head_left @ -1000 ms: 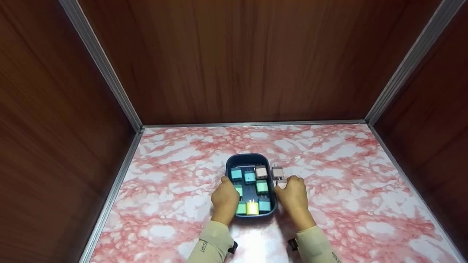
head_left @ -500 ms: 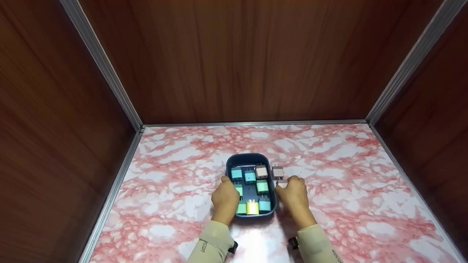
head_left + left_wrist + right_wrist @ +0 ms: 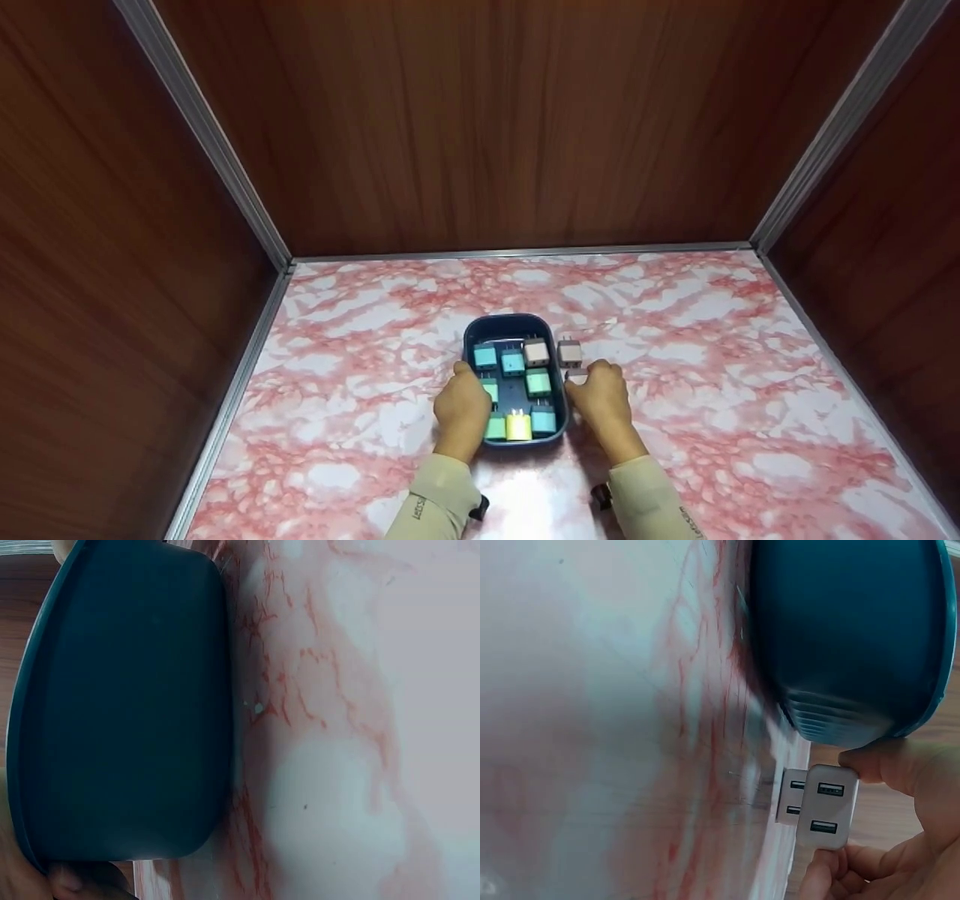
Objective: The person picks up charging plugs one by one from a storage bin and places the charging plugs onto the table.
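A dark blue plastic bin (image 3: 511, 397) stands on the table with several USB charger plugs inside, among them a yellow charger (image 3: 518, 427), a green charger (image 3: 538, 383) and a pale pink charger (image 3: 535, 352). My left hand (image 3: 462, 405) grips the bin's left rim; in the left wrist view, fingers show at the bin's edge. Just outside the bin's right wall, my right hand (image 3: 604, 401) pinches a pale charger (image 3: 827, 806) between thumb and fingers, its two USB ports facing the right wrist camera. Another pale charger (image 3: 569, 353) lies beyond it, beside the bin.
The table (image 3: 360, 360) has a red and white marbled top. Brown wood-grain panels (image 3: 510, 135) enclose it at the back and both sides, with metal strips (image 3: 517, 253) along the edges.
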The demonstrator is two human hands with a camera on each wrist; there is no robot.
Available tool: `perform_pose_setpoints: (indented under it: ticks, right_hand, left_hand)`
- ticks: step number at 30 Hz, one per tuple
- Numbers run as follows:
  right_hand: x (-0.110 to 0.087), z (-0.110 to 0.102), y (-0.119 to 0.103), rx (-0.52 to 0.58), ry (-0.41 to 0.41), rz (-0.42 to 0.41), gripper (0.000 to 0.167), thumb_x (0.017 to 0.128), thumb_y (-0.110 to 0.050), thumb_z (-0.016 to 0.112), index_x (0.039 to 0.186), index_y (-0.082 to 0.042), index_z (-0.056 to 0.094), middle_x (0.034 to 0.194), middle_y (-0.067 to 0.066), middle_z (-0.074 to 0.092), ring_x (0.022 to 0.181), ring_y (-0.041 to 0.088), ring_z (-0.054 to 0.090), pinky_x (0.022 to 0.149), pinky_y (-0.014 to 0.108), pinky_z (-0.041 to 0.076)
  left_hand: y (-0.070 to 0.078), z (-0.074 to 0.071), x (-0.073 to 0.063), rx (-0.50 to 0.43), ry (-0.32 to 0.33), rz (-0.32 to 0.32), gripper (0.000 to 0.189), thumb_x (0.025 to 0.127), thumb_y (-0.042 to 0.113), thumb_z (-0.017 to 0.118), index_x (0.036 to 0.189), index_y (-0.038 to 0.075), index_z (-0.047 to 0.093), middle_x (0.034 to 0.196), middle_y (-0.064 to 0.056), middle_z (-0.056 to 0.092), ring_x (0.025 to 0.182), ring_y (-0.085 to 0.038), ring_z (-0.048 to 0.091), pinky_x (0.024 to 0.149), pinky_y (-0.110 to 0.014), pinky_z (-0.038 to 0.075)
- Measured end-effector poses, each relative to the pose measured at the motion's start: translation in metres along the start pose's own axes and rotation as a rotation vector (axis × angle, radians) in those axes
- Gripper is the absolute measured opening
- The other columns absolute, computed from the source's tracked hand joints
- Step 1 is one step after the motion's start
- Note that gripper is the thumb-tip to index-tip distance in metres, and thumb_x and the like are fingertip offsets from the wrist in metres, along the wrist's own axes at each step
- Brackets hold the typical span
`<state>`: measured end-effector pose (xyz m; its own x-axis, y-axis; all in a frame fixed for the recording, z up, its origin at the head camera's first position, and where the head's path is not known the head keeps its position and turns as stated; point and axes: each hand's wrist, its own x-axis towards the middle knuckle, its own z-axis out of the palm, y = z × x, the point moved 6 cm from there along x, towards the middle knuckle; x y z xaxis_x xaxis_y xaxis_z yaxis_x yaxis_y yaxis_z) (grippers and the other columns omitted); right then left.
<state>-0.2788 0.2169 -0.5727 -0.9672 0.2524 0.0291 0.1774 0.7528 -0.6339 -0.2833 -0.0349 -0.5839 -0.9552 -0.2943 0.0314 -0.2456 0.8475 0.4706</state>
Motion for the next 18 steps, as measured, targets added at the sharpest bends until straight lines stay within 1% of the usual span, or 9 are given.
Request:
perform_pose_setpoints:
  ticks: [5,11,18]
  right_hand:
    - [0.001,0.0019,-0.0003,0.002,0.009,-0.008,0.045,0.082,-0.023,0.076,0.108,0.012,0.063,0.107,0.031,0.06,0.097,0.048,0.063,0.088,0.058,0.05]
    - [0.0003,0.0035,0.0,-0.006,0.061,-0.031,0.039,0.08,-0.022,0.078,0.098,0.01,0.066,0.098,0.03,0.062,0.091,0.049,0.064,0.083,0.059,0.051]
    - [0.0013,0.0083,0.0023,0.005,0.059,-0.019,0.044,0.08,-0.027,0.081,0.099,0.01,0.065,0.097,0.029,0.063,0.09,0.047,0.064,0.084,0.058,0.051]
  left_hand:
    - [0.0012,-0.001,-0.0008,-0.002,0.015,0.005,0.031,0.091,0.009,0.062,0.121,0.003,0.058,0.088,-0.014,0.074,0.076,-0.031,0.071,0.062,-0.05,0.054]
    - [0.0023,-0.0019,-0.002,-0.004,0.035,0.024,0.027,0.089,0.008,0.063,0.115,0.002,0.057,0.084,-0.014,0.074,0.073,-0.031,0.072,0.061,-0.051,0.055]
    - [0.0006,-0.0013,-0.0017,-0.009,0.033,0.025,0.029,0.091,0.009,0.061,0.119,0.002,0.057,0.086,-0.013,0.074,0.074,-0.031,0.072,0.062,-0.051,0.055]
